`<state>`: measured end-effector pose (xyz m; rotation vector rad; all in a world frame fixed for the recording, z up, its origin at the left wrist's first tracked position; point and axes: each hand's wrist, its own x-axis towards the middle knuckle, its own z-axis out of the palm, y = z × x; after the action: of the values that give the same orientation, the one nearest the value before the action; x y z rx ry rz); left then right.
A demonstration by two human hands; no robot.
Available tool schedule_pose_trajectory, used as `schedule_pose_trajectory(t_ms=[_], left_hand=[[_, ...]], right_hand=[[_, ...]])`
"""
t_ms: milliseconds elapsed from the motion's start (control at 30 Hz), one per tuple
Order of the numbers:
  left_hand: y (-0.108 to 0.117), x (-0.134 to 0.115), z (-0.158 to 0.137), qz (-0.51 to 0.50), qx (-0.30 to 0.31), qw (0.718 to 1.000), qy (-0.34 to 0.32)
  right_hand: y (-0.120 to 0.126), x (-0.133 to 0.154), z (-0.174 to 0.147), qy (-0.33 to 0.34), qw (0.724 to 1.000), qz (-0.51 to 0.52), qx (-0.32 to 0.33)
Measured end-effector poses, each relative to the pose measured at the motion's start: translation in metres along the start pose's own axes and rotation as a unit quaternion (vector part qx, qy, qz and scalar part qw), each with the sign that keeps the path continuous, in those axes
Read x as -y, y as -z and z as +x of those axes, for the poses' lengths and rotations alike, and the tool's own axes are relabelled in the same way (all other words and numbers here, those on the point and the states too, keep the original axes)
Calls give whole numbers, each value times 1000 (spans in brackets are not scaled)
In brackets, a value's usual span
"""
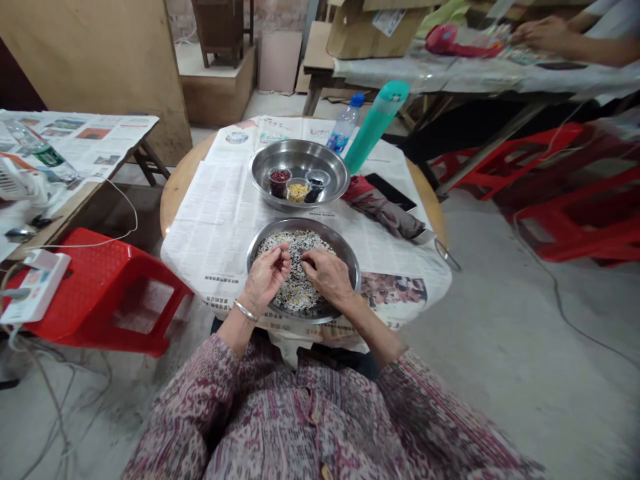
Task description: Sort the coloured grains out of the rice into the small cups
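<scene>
A steel bowl in front of me holds a mix of small white, black and yellow grains. Over its left side, my left hand is turned palm inward with curled fingers; whatever lies in them is too small to name. My right hand reaches over the right side, thumb and fingertips pinched just above the grains. Behind stands a second steel bowl with three clear cups: dark red beans, yellow kernels and black beans.
Newspaper covers the round table. A water bottle, a green cylinder, a folded umbrella and a dark phone-like slab lie around the far bowl. A red stool bears a power strip. Another person's hands work behind.
</scene>
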<state>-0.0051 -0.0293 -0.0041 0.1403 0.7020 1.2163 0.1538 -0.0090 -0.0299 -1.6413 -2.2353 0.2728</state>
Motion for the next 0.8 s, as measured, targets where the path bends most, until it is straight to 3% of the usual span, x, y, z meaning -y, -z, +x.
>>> schedule_pose_trajectory(t_ms=[467, 700, 800], left_hand=[[-1, 0, 1, 10, -12, 1000, -1], [-4, 2, 0, 40, -29, 999, -13], [-6, 3, 1, 40, -12, 999, -2]], right_hand=[[3, 8, 10, 30, 998, -54, 17], [24, 12, 12, -21, 994, 101, -40], [36, 21, 13, 10, 984, 170, -55]])
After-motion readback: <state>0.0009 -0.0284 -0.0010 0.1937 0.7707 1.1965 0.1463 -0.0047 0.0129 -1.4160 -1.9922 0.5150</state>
